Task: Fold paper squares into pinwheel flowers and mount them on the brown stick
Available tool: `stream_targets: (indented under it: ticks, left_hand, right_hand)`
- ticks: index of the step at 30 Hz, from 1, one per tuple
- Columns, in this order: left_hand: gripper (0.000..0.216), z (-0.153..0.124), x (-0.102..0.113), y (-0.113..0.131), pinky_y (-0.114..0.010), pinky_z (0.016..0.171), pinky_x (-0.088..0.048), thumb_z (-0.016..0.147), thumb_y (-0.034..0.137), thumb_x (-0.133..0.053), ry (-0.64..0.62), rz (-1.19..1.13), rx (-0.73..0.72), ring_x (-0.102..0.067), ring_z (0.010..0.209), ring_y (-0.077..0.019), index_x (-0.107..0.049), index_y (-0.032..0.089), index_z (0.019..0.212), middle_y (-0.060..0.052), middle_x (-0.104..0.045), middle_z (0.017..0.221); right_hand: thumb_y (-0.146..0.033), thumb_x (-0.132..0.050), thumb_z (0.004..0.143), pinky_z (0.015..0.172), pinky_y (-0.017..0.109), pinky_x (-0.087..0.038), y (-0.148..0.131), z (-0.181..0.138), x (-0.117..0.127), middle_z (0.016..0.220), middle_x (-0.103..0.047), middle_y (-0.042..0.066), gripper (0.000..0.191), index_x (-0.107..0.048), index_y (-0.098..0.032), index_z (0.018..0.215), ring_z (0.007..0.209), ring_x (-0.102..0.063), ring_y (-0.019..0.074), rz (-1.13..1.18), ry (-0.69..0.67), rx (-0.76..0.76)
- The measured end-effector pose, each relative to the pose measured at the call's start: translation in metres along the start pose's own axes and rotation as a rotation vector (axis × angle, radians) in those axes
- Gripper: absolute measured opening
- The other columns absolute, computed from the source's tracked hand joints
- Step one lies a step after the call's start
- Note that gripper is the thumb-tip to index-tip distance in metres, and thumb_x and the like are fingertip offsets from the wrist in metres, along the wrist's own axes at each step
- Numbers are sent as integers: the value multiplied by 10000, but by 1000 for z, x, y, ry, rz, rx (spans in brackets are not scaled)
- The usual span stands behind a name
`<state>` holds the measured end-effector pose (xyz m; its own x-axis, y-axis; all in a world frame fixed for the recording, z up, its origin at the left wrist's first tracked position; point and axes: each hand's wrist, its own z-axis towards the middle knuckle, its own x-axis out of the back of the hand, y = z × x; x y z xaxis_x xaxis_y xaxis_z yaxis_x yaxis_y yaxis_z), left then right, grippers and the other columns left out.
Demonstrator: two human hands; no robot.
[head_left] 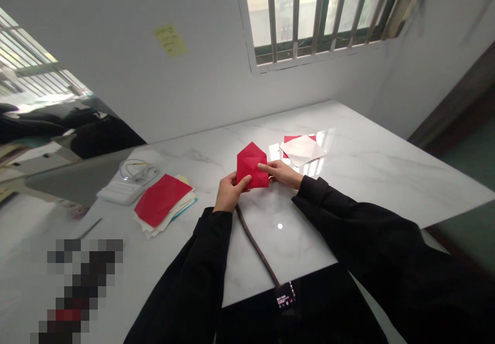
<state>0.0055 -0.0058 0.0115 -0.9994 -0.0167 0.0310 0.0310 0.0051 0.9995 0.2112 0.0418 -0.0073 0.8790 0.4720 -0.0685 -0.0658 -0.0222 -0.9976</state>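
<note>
A red paper envelope [251,161] with its pointed flap up is held above the table between both hands. My left hand [228,192] grips its lower left corner, thumb on the front face. On the right edge, my right hand [284,173] pinches it, its thumb lying on the front. Fingers behind the paper are partly hidden. Beyond my right hand lies a white paper envelope [303,149] on top of a red one. To the left of my left hand sits a stack of paper topped by a red sheet [164,199], with cream, yellow and blue edges beneath.
The white marbled table [386,179] meets a wall with a barred window [309,14] and a yellow sticky note [170,39]. A white device with a coiled cable [137,171] lies at the left. A dark cord [257,248] runs toward me to a small lit screen [285,296].
</note>
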Motion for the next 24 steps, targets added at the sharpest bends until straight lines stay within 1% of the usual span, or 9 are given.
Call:
stream_targets:
  ticks: [4,5,7,10,13,17,21,24]
  left_hand:
    - [631,3,1,-3,-261,627,-571,588,517,-963,105,-62,-11,-652,659,-134,-765,99,1017,-68,-774,870]
    - [616,4,2,-3,-255,631,-570,595,508,-959,134,-79,-13,-651,655,-126,-761,100,1011,-66,-773,875]
    - [593,5,3,-3,-245,636,-568,607,494,-950,174,-116,-14,-655,660,-118,-755,104,1009,-60,-769,886]
    - [585,5,5,-2,-232,630,-564,610,483,-945,199,-155,-13,-663,675,-117,-749,107,1012,-56,-764,895]
    - [594,5,5,-1,-221,630,-561,610,482,-947,194,-172,-15,-670,687,-114,-746,106,1024,-56,-764,911]
    - [598,2,3,2,-224,647,-568,641,497,-937,143,-182,-6,-682,686,-116,-738,113,1054,-56,-765,908]
    - [617,0,2,5,-240,690,-583,667,501,-931,79,-181,0,-708,714,-135,-718,119,1102,-63,-764,916]
    - [644,-1,2,6,-271,748,-604,664,466,-941,35,-165,-4,-729,755,-153,-694,129,1154,-80,-771,990]
  right_hand:
    - [-594,-822,818,665,259,-431,-4,-2,7,798,-690,23,467,-768,-141,919,690,-547,126,-108,-195,43]
    - [-568,-827,821,673,259,-430,-5,-2,8,827,-703,28,438,-775,-146,928,702,-546,127,-124,-231,42]
    - [-537,-827,827,692,260,-436,-6,-3,10,869,-721,34,400,-782,-154,931,725,-554,132,-139,-255,28]
    - [-538,-817,837,715,259,-444,-5,-3,11,868,-722,35,393,-783,-155,918,737,-563,131,-131,-236,22]
    - [-575,-786,853,704,257,-442,-3,-2,11,889,-731,47,431,-775,-146,895,721,-555,119,-61,-224,26]
    - [-609,-785,825,643,248,-409,2,2,10,830,-715,47,480,-753,-129,829,662,-524,98,35,-155,-11]
    - [-570,-815,788,617,241,-396,4,3,8,775,-693,30,448,-729,-130,789,630,-513,87,53,-94,-25]
    - [-541,-805,799,606,244,-402,4,3,6,738,-672,20,417,-711,-136,766,618,-516,90,31,-57,-10]
